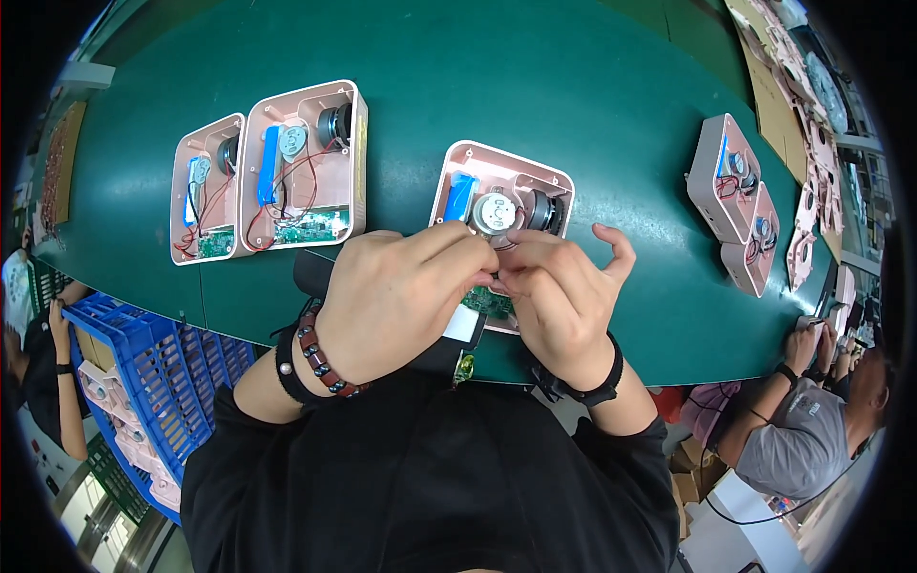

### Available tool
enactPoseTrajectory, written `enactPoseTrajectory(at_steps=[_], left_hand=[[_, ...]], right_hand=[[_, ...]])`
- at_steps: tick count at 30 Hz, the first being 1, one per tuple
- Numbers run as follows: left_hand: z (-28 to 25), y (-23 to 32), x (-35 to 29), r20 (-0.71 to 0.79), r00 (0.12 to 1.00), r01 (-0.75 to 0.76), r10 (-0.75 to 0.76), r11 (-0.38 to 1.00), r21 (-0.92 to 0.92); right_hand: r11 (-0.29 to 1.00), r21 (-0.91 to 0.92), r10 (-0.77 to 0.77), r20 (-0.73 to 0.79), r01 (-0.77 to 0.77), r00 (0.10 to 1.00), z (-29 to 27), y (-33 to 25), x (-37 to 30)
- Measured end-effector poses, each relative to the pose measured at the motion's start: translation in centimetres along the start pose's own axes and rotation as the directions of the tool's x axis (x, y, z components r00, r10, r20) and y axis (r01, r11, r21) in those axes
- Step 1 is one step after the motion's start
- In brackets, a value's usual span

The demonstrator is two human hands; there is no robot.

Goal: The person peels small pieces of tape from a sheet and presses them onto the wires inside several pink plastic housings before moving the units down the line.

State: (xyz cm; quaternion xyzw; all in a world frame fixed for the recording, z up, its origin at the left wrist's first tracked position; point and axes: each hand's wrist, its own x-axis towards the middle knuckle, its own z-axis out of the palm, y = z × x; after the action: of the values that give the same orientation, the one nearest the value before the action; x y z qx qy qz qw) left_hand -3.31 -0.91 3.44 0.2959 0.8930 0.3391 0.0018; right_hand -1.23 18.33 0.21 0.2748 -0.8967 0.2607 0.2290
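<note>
In front of me on the green table lies an open pink plastic housing (458,156). Inside it are a blue-wrapped battery (460,196), a round grey-white part (496,213), a black speaker (544,210) and a green circuit board (489,303). My left hand (406,282) and my right hand (564,291) meet over the housing's near side, just above the board. Both pinch with thumb and fingers, the tips almost touching. What they hold is small and dark, mostly hidden by the fingers. The right little finger sticks out.
Two similar filled pink housings (360,191) stand side by side to the left; two more (707,186) are at the far right. A blue crate (181,382) with pink parts sits below the table's left edge. A person in grey (802,439) works at the right, another (57,353) at the left.
</note>
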Motion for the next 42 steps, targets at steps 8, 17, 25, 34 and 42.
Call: enactPoseTrajectory(at_steps=[8, 17, 25, 34, 42], left_hand=[[0.9, -0.3, -0.3, -0.072, 0.991, -0.099, 0.113, 0.979, 0.180], [1.2, -0.8, 0.0, -0.077, 0.986, -0.131, 0.147, 0.975, 0.180], [1.0, -0.4, 0.0, -0.078, 0.988, -0.118, 0.133, 0.978, 0.171], [1.5, -0.2, 0.1, -0.109, 0.988, -0.083, 0.108, 0.973, 0.216], [1.7, 0.9, 0.5, -0.049, 0.990, -0.104, 0.129, 0.933, 0.345]], right_hand=[[0.991, 0.037, 0.128, 0.048, -0.130, 0.991, -0.5, -0.8, 0.5], [0.989, 0.117, 0.076, 0.116, -0.090, 0.990, -0.8, 0.6, 0.4], [0.992, 0.117, 0.046, 0.089, -0.057, 0.995, -0.5, 0.9, 0.3], [0.964, 0.212, 0.141, 0.102, -0.160, 0.985, -0.2, 0.6, 0.6], [0.994, -0.029, 0.113, 0.254, -0.109, 0.961, -1.4, -0.5, 1.6]])
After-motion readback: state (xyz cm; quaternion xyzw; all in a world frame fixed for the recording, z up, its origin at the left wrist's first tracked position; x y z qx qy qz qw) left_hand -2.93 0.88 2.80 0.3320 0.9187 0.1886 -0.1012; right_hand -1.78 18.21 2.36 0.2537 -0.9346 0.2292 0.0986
